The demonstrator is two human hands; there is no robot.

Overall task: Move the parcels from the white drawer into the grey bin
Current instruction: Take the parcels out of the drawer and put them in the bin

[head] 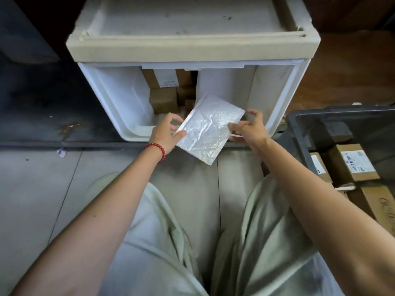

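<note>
A paper scrap [61,152] lies on the grey tiled floor [32,189].

1 white drawer [111,97]. 1 grey bin [299,129]. 1 white padded mailer [205,129]. brown boxes in drawer [163,99]: at least 4 show, exact count unclear because they are stacked and partly hidden. brown boxes in bin [333,159]: 3 visible, 2 with white labels. 2 hands: left hand [165,133], right hand [252,129]. 1 red bead bracelet [157,149].
</note>
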